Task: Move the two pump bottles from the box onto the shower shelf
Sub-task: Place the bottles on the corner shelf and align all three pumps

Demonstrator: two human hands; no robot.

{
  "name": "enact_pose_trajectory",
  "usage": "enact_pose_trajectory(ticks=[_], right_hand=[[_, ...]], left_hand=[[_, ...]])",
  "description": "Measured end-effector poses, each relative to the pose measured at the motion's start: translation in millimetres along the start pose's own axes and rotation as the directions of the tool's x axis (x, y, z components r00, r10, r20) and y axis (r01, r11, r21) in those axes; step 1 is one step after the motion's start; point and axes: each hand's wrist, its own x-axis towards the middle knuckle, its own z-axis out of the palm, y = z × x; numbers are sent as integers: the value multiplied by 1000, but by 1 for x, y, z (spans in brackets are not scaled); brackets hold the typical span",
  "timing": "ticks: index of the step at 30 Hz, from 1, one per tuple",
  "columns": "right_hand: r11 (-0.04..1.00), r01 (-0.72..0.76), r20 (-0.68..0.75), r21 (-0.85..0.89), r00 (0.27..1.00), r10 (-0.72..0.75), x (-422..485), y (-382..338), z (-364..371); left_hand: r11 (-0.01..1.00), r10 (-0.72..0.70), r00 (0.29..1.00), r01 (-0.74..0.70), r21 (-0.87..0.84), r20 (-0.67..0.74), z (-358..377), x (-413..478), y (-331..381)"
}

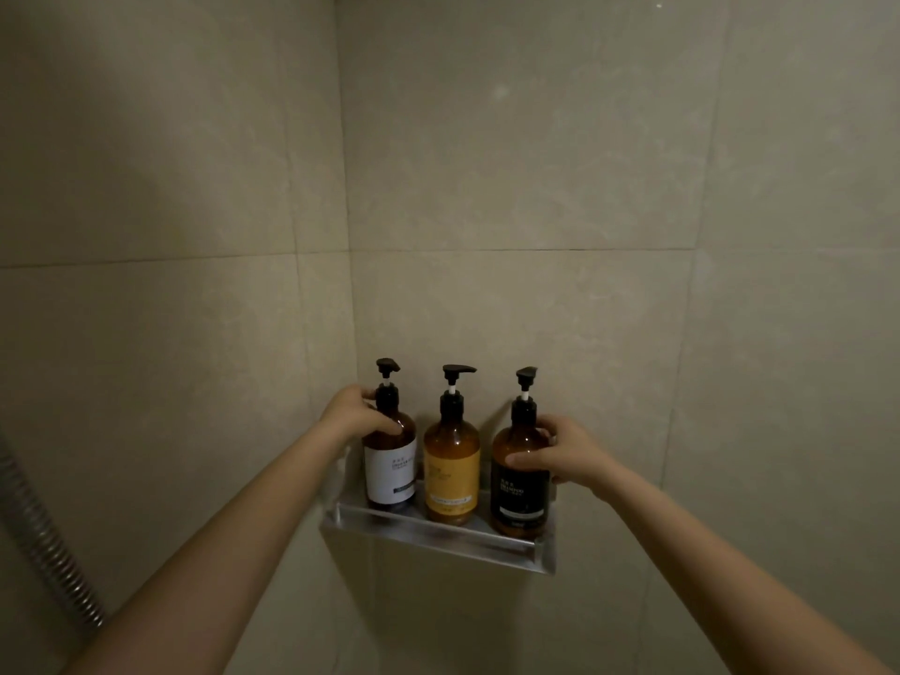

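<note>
Three amber pump bottles stand upright in a row on the clear shower shelf in the wall corner. The white-label bottle is on the left, and my left hand wraps around its shoulder and neck. The yellow-label bottle stands untouched in the middle. On the right is the black-label bottle; my right hand grips its upper body from the right side. Both held bottles rest with their bases on the shelf. The box is out of sight.
Beige tiled walls meet in a corner behind the shelf. A ribbed metal shower hose hangs at the lower left. The shelf has a low front rail.
</note>
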Motion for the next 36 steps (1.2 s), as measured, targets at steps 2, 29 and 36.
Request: enact_pose_trajectory(ticks=[2, 29, 36], right_hand=[[1000, -7, 8, -15, 1000, 7, 1, -1, 0], [999, -13, 33, -35, 999, 15, 9, 1, -5], [999, -4, 27, -42, 1000, 5, 10, 3, -6]], left_hand=[[1000, 14, 999, -13, 21, -40, 5, -2, -5], [992, 106, 994, -103, -77, 26, 2, 4, -18], [981, 125, 991, -118, -155, 37, 3, -1, -18]])
